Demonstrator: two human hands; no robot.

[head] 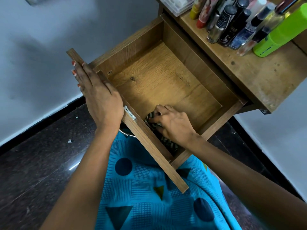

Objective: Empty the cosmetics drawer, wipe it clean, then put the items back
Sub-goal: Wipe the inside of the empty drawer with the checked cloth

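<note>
The brown wooden drawer point(166, 83) stands pulled fully out from under the wooden counter point(259, 77). Its floor is bare apart from one item: a dark patterned cloth point(169, 144) bunched in the near corner, against the inside of the front panel.

Right hand point(174, 125): inside the drawer, fingers curled down and gripping the cloth.

Left hand point(99, 97): flat on the top edge of the front panel, fingers straight and close together, reaching over its outer face. A small metal fitting point(129, 112) sits on the panel just beside the wrist.

On the counter behind the drawer, assorted upright cosmetic bottles point(232, 27) stand clustered, with a lime-green plastic bottle point(279, 35) on their right and a clear plastic box point(176, 4) on their left. Below lies a dark polished floor point(41, 163).
</note>
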